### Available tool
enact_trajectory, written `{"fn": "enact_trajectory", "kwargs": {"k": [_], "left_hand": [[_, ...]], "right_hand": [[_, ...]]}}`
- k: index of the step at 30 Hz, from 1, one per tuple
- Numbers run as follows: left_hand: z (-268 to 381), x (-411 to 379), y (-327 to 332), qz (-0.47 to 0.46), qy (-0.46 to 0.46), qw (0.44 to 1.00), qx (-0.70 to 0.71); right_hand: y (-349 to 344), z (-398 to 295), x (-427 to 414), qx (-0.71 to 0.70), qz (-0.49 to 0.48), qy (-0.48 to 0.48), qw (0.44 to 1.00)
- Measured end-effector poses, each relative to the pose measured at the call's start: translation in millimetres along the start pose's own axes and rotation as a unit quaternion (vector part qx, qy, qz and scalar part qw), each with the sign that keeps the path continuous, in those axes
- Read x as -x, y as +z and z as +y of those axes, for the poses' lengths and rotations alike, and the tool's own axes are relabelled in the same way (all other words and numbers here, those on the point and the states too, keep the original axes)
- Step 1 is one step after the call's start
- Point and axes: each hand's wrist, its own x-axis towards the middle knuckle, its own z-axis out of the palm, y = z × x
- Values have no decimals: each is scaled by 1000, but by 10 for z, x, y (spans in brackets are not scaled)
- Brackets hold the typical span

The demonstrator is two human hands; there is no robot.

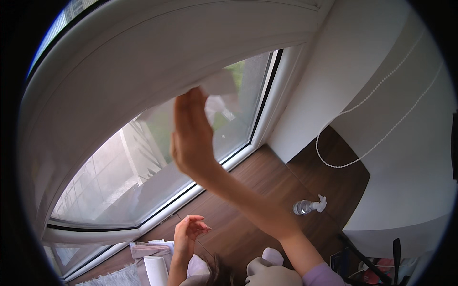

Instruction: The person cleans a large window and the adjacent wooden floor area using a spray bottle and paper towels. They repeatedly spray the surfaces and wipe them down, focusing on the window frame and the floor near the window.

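Observation:
My right hand (193, 132) is raised against the window pane (236, 132), its fingers at a pale, blurred sheet (220, 84), perhaps paper or cloth; whether the fingers grip it or press it flat cannot be made out. Low in the view, my left hand (189, 230) is held up with curled, parted fingers and nothing in it. A clear spray bottle (304, 207) with a white trigger head lies on its side on the brown wood-look floor (232, 218). Beside my left forearm is a white roll (156, 270), on or against folded fabric (139, 250).
A white blind (143, 64) covers the upper window, above the white frame (264, 136). A beaded chain (336, 166) hangs in a loop at the right. Black chair or stand legs (372, 266) stand at lower right, and a grey fringed rug (114, 277) lies at lower left.

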Motion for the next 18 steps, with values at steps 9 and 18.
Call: {"fn": "enact_trajectory", "kwargs": {"k": [9, 18], "left_hand": [[240, 185, -175, 19, 136, 990, -20], [620, 204, 117, -139, 163, 969, 125]], "right_hand": [[-237, -517, 96, -232, -181, 79, 952], [-1216, -426, 589, -510, -124, 692, 496]]}}
